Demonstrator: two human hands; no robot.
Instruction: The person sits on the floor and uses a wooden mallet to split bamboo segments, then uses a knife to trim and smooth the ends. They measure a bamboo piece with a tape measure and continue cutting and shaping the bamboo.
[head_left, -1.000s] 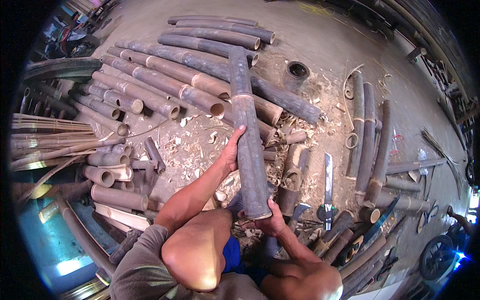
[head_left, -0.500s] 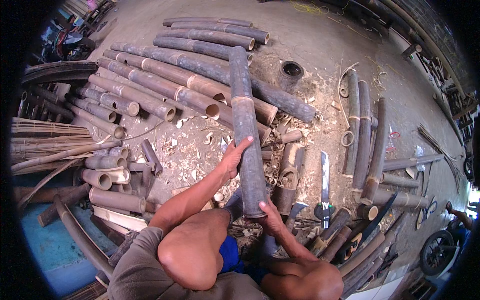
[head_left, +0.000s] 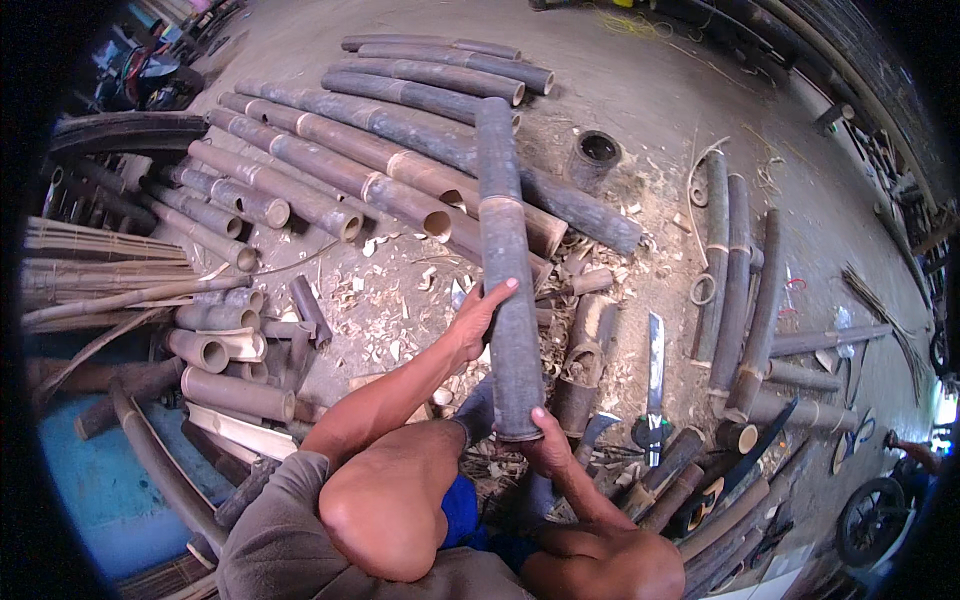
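Bamboo tube is held in front of you above the floor, its long axis running away from your body and its near end close to your knees. Your left hand is curled against the left side of the tube, below the pale joint ring, with the thumb laid on the upper face; the tube hides most of the fingers. Your right hand is closed around the near end, thumb on the upper face and fingers partly concealed beneath. In your view, the far part of the tube overlaps the long bamboo poles lying on the floor. To the right of the tube, locate the notched bamboo piece and, beside it, the long knife with its blade pointing away from you. Pale shavings are scattered around these items. The dark cylindrical container stands beyond them, its mouth facing upward.
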